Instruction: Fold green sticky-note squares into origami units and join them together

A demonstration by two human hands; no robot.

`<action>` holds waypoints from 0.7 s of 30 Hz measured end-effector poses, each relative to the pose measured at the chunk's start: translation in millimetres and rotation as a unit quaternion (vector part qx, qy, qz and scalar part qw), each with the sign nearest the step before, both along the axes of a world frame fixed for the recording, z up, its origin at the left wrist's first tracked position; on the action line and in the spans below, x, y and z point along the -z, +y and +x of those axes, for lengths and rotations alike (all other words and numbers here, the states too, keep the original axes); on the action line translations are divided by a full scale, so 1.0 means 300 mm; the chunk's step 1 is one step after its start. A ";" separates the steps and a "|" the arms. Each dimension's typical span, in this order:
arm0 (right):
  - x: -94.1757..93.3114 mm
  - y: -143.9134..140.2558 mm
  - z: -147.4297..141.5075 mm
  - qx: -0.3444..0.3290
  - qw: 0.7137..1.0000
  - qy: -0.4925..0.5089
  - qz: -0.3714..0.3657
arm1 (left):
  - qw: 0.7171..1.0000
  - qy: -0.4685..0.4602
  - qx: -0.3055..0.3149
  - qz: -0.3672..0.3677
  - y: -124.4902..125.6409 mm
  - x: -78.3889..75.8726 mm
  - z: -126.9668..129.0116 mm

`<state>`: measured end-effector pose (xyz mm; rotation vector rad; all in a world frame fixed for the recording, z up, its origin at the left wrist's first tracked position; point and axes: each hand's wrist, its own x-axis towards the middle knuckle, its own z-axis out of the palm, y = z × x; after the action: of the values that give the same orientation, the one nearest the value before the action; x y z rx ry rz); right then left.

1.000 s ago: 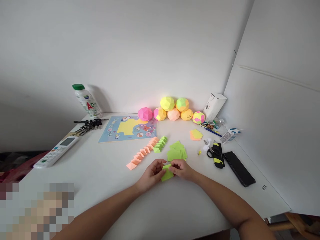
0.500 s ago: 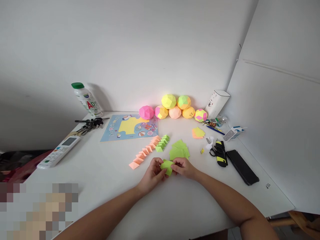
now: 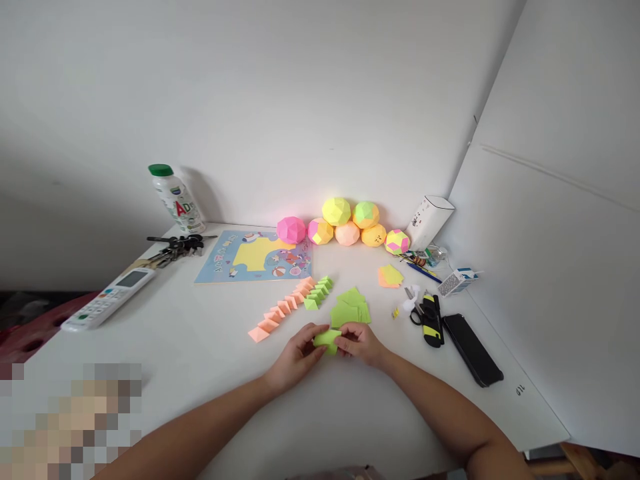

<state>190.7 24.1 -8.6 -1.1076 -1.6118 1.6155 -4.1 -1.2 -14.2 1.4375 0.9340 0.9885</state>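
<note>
A partly folded green paper square (image 3: 327, 339) is pinched between both hands above the table's front half. My left hand (image 3: 299, 357) is closed on its left side, and my right hand (image 3: 361, 344) grips its right side with thumb and fingers. Just beyond the hands lies a loose pile of green paper sheets (image 3: 353, 308). To the left, a row of folded green pieces (image 3: 318, 293) stands beside a longer row of folded peach pieces (image 3: 280, 311).
Faceted paper balls (image 3: 337, 211) are stacked along the wall. A blue picture board (image 3: 215, 270), a bottle (image 3: 180, 203), keys (image 3: 180, 248) and a remote control (image 3: 107, 300) are at left. Right are orange paper sheets (image 3: 389, 276), a box cutter (image 3: 431, 327) and a black phone (image 3: 473, 350).
The view has shifted slightly. The green paper in my hands now looks flatter and more folded over, and my fingers have moved along its edges.
</note>
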 end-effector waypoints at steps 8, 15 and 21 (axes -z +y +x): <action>-0.001 -0.005 -0.001 0.008 0.999 0.022 0.031 | 0.999 0.001 0.006 -0.031 0.008 0.005 -0.001; 0.008 0.001 -0.001 0.040 0.999 0.013 0.024 | 0.981 0.013 -0.057 -0.184 0.000 -0.069 0.045; 0.004 0.005 0.003 0.029 0.999 0.009 0.014 | 0.971 -0.015 -0.108 -0.212 0.006 -0.087 0.072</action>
<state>191.6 25.7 -9.6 -1.1116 -1.5707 1.5574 17.5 0.6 12.0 0.9741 1.2149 0.8960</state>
